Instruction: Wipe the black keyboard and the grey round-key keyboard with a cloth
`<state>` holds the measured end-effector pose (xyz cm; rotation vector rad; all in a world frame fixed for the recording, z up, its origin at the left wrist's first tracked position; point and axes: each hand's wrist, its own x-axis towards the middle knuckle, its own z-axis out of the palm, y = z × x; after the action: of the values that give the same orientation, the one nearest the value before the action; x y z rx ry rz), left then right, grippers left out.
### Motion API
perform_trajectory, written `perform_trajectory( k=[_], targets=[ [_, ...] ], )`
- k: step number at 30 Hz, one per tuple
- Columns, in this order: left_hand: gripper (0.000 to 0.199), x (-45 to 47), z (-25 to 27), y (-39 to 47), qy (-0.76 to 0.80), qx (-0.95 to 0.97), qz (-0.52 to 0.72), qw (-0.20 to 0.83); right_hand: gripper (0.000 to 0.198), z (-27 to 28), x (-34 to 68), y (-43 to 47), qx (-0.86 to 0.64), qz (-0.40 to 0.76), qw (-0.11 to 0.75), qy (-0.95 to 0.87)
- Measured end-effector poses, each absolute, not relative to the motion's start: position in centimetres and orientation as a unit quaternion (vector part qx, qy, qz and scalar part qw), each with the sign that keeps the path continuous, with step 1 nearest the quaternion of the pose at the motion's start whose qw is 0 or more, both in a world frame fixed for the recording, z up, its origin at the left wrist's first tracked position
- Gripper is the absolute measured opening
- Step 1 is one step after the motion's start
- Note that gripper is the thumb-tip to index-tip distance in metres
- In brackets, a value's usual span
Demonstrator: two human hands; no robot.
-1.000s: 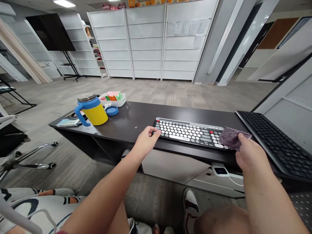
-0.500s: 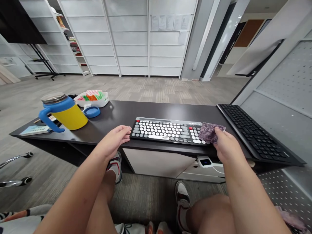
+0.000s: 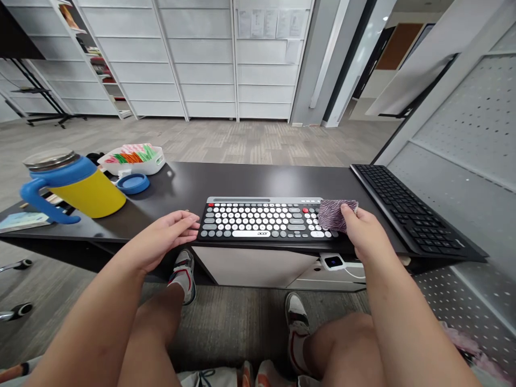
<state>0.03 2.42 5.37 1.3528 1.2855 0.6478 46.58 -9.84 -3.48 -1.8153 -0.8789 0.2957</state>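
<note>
**Left hand and right hand at opposite ends of a round-keyed keyboard.**

Right of centre, the fingers of the right hand are closed, thumb uppermost, on a corner of a purple patterned cloth, the rest of which spreads over the keyboard's right-hand keys. Left of centre, the fingers of the left hand are extended and loosely together, gripping nothing; their tips lie at the keyboard's left end, though firm contact cannot be told. The keyboard occupies the middle of the frame, flat along the near edge of a dark surface. The cloth is judged light, thin and limp, best pinched at a corner or bunched under the fingertips. The keyboard is probably stiff, fairly light and apt to slide if pushed; its short ends offer a hold clear of the keys. Farther out: a black keyboard at right; at left, a yellow-and-blue mug, a blue lid and a white tray of coloured packets.
</note>
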Motion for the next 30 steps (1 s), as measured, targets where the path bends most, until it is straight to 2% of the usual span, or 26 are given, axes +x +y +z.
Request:
perform_trajectory(
  k=[3,5,9,12,14,23,30],
  targets=[
    [0.051,0.4,4.9,2.7,0.532,0.605,0.288,0.518,0.047,-3.0,46.7,-9.7,-0.758,0.117,0.559,-0.315],
    [0.056,0.8,4.6,2.7,0.522,0.636,0.288,0.490,0.048,-2.5,46.8,-10.0,-0.777,0.065,0.558,-0.284],
    [0.065,1.5,4.0,2.5,0.517,0.690,0.280,0.422,0.048,-1.4,46.7,-10.6,-0.845,-0.044,0.438,-0.304],
    [0.066,1.8,3.5,2.4,0.499,0.713,0.285,0.401,0.045,-0.7,45.5,-10.6,-0.866,-0.024,0.331,-0.375],
    [0.063,1.8,3.2,2.4,0.483,0.726,0.286,0.398,0.044,-0.3,44.5,-10.4,-0.860,0.008,0.298,-0.414],
    [0.064,0.7,1.6,3.5,0.451,0.740,0.273,0.418,0.045,-0.7,42.3,-9.9,-0.827,-0.006,0.294,-0.479],
    [0.057,0.3,1.7,4.3,0.431,0.734,0.268,0.451,0.048,-0.8,42.2,-10.0,-0.835,-0.004,0.269,-0.480]
  ],
)
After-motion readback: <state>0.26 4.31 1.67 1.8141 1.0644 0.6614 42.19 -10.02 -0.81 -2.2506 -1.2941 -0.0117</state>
